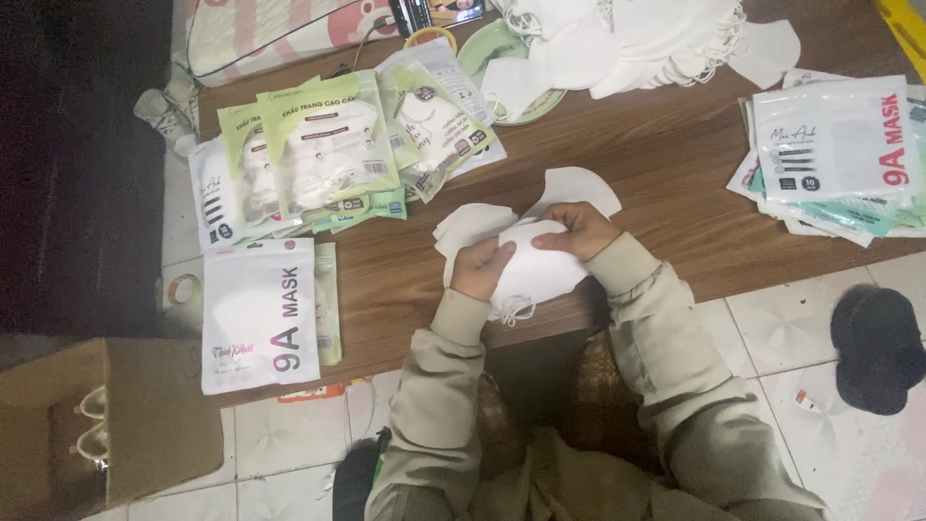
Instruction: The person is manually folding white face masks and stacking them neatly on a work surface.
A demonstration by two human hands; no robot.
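Observation:
Both my hands hold a small stack of white face masks (536, 272) at the near edge of a low wooden table (666, 164). My left hand (481, 267) grips the stack's left side; my right hand (579, 230) pinches its top right. White ear loops dangle below the stack over the table edge. Two more loose white masks (577, 183) lie flat on the table just behind my hands.
Filled green and white mask pouches (328, 150) are heaped at the left, with a white pouch (258, 314) nearer me. Flat pouches (837, 145) are stacked at right. A big pile of loose white masks (637, 39) sits at the back. A cardboard box (96, 425) stands on the floor, left.

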